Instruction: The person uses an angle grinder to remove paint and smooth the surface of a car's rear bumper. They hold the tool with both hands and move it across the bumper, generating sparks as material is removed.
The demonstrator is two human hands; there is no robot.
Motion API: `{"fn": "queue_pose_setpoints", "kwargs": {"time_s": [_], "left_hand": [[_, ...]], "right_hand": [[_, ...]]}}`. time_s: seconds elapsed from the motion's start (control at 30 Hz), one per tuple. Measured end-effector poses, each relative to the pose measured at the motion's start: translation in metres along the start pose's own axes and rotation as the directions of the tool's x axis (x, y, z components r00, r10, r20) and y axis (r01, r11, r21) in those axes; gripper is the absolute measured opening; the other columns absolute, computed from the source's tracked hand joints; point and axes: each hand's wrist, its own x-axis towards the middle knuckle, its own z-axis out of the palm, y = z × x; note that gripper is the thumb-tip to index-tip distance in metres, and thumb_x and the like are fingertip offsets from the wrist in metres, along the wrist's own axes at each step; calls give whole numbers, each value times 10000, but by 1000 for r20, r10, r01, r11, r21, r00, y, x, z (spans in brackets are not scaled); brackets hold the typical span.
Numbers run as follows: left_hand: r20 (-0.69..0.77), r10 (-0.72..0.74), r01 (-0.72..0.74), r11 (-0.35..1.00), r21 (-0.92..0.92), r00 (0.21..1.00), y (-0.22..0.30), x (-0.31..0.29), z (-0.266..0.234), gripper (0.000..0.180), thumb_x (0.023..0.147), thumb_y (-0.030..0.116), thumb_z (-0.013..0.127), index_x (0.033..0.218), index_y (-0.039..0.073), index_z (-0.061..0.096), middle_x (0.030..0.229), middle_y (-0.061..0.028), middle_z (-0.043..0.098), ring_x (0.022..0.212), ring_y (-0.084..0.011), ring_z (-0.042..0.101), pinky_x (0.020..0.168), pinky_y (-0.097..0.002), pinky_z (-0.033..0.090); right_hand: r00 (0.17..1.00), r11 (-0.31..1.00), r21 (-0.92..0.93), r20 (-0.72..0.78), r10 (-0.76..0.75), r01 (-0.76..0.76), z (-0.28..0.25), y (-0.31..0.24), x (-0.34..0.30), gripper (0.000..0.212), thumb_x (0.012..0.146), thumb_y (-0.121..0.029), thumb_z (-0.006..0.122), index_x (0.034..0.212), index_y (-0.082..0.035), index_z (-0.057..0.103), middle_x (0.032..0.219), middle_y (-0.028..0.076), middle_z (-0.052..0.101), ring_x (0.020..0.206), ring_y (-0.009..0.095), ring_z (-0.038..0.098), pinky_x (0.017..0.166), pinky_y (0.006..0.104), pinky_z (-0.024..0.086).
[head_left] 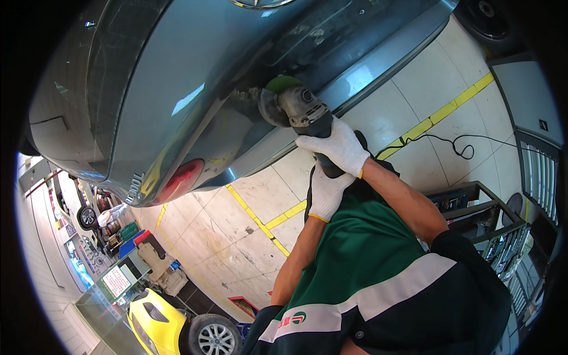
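Both hands wear white knit gloves and grip an angle grinder with a grey metal head and a dark body. My right hand wraps round the body just behind the head. Lower down, my left hand is closed on the grinder's rear end, which it partly hides. The green disc is up against a dark, scuffed part of a blue-grey car; whether it touches the metal I cannot tell. A red tail light sits to the left of the grinder.
A black cord runs over the tiled floor, which carries yellow lines. To the right stands a tool cart near a grey cabinet. A yellow car part and a wheel are at lower left.
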Motion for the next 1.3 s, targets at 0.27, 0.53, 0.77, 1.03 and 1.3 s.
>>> {"fn": "queue_pose_setpoints", "kwargs": {"time_s": [0.27,0.53,0.77,1.03,1.3], "left_hand": [[13,12,-12,1000,2,1000,-3,1,-2,711,799,243,881,1376,-26,564,1293,-136,692,1193,-242,664,1043,-364,515],[34,-5,4,1000,26,999,0,2,-3,734,799,219,870,1398,-39,532,1307,-140,679,1207,-246,653,1052,-362,506],[31,-3,3,1000,20,1000,-4,2,-6,743,808,201,854,1419,-45,510,1321,-144,670,1223,-247,644,1062,-360,498],[12,19,-19,1000,13,1000,-3,1,-6,737,801,225,866,1403,-34,529,1299,-136,684,1194,-240,659,1044,-362,511],[29,7,-8,1000,16,1000,-2,3,-5,725,806,228,863,1388,-47,529,1298,-144,681,1206,-243,652,1049,-359,504]], "right_hand": [[1000,1000,-9,-13,-18,18,0,1,0,713,785,-434,884,1260,51,663,1130,193,749,1024,268,712,957,356,550],[1000,1000,8,-12,0,0,-1,3,1,721,781,-437,891,1266,46,665,1142,190,751,1051,272,712,964,354,546],[1000,1000,22,-12,-20,20,3,2,1,714,778,-440,890,1255,45,673,1127,188,754,1038,267,715,963,357,547],[1000,998,47,-6,-30,31,4,2,1,697,777,-426,893,1242,46,677,1126,180,757,1022,256,719,942,353,555],[999,997,70,-20,-38,39,3,3,2,621,800,-377,887,1217,32,676,1064,137,748,954,209,700,885,339,556]]}}
